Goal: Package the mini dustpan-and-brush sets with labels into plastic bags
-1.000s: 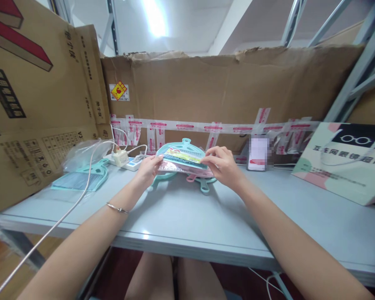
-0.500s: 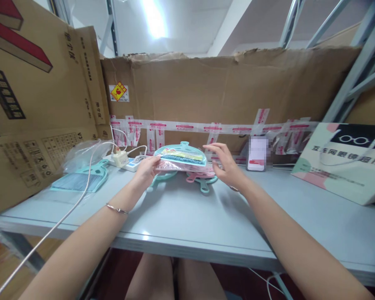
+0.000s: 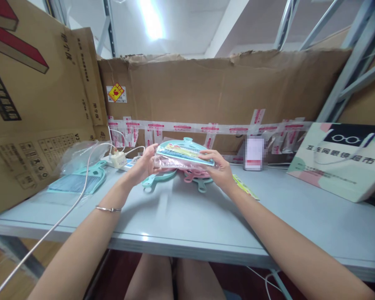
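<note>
By the left hand (image 3: pixel 143 166) and the right hand (image 3: pixel 221 170) the bagged teal dustpan set (image 3: pixel 183 152) is pinched at its ends and held just above the pink and teal pieces (image 3: pixel 197 180) on the table (image 3: pixel 187 221). With so light an edge grip, the slick wrapper could be let slip.

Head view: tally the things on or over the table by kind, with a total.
Bagged teal-and-pink pack, held by left hand and right hand: 1
Bagged teal brush set: 1
Loose teal handled pieces: 2
Loose pink handled piece: 1
Yellow-green slip: 1
Power strip: 1
Phone: 1
Printed bag: 1
Total: 9
</note>
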A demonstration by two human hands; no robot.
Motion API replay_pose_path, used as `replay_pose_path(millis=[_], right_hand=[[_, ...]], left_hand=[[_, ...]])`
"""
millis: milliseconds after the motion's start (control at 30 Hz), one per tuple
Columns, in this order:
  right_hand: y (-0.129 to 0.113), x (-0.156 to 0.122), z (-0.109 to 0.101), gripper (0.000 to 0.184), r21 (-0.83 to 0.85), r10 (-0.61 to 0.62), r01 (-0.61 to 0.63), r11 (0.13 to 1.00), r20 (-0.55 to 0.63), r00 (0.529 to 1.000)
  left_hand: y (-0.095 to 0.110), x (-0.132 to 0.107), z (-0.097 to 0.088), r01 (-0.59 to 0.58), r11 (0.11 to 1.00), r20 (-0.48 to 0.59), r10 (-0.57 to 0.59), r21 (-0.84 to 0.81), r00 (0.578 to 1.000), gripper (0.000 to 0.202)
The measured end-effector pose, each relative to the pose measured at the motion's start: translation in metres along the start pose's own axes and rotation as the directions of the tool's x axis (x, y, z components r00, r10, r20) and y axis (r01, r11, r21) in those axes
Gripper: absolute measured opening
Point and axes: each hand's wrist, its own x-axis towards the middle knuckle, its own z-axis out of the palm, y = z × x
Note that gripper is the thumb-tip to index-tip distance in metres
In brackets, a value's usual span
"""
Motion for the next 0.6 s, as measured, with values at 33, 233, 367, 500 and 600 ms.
replay_pose_path(millis=[33,233,367,500,600], right_hand=[[0.001,0.001,-0.001,0.021,-0.007,-0.024,0.024,1.0,-0.013,1.0],[0.003,0.003,-0.003,0.022,-0.035,-0.072,0.072,0.997,-0.009,0.997],[0.001,0.001,0.001,0.019,-0.108,-0.058,0.054,0.993,-0.035,0.998],[-0.001,-0.005,0.009,0.021,-0.15,-0.002,-0.012,0.989,-0.092,0.996],[0.0,-0.01,0.015,0.019,-0.153,0.013,-0.034,0.988,-0.139,0.99]], left_hand=[[0.003,-0.001,-0.003,0.001,1.0,0.066,0.0,-0.007,0.998,0.063],[0.005,-0.007,-0.005,-0.236,0.92,0.215,0.173,0.314,0.961,0.066],[-0.013,0.001,0.003,-0.257,0.85,0.0,0.29,0.46,0.957,0.031],[-0.03,0.009,0.005,-0.225,0.841,-0.198,0.36,0.492,0.912,0.038],[-0.034,0.007,0.01,-0.241,0.803,-0.248,0.429,0.545,0.869,0.037]])
